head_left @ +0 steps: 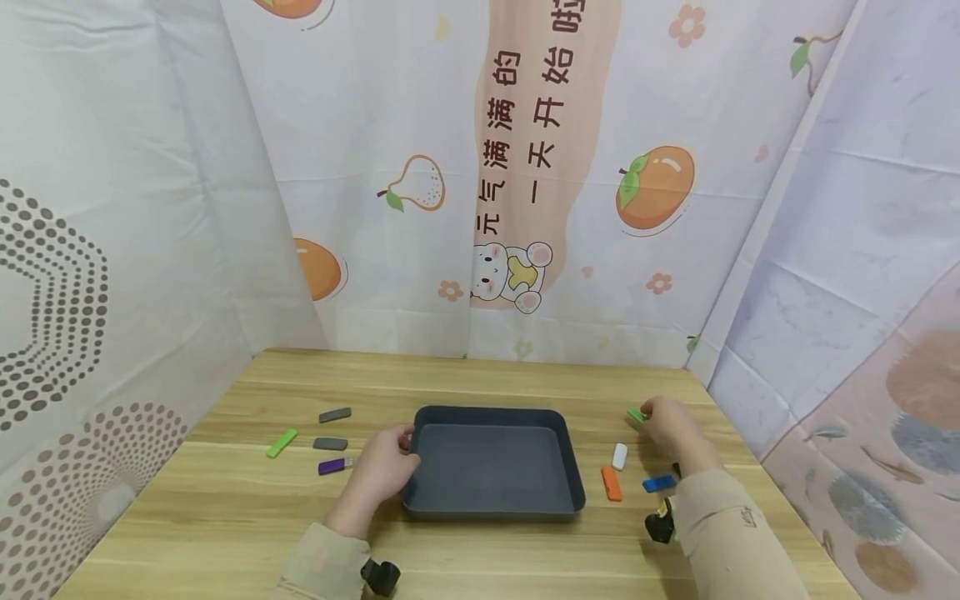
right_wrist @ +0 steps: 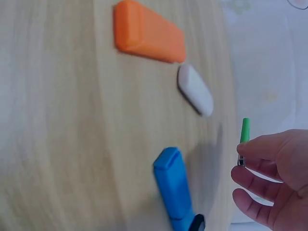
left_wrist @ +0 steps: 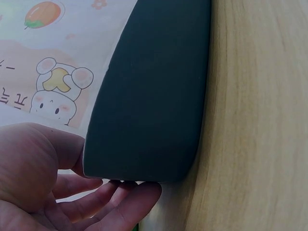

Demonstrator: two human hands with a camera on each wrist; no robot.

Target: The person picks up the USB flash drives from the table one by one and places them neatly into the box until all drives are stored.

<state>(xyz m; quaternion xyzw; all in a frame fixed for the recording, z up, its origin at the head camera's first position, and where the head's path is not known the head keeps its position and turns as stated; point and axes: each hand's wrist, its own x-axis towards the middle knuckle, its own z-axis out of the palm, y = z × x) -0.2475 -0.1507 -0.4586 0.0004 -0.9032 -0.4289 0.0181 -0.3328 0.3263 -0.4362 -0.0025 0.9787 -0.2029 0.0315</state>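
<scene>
A dark grey rectangular tray sits in the middle of the wooden table. My left hand grips its left side, thumb over the rim and fingers against the outer wall; the left wrist view shows the tray's side close up. At the right, my right hand pinches a green USB flash drive between thumb and fingers. Its metal plug shows below the thumb in the right wrist view. Nearer me lie a white flash drive, an orange one and a blue one.
Left of the tray lie a green flash drive, a purple one with its plug showing, and two grey ones, an upper and a lower. A dark item is partly hidden by my right wrist. Printed curtains stand behind the table.
</scene>
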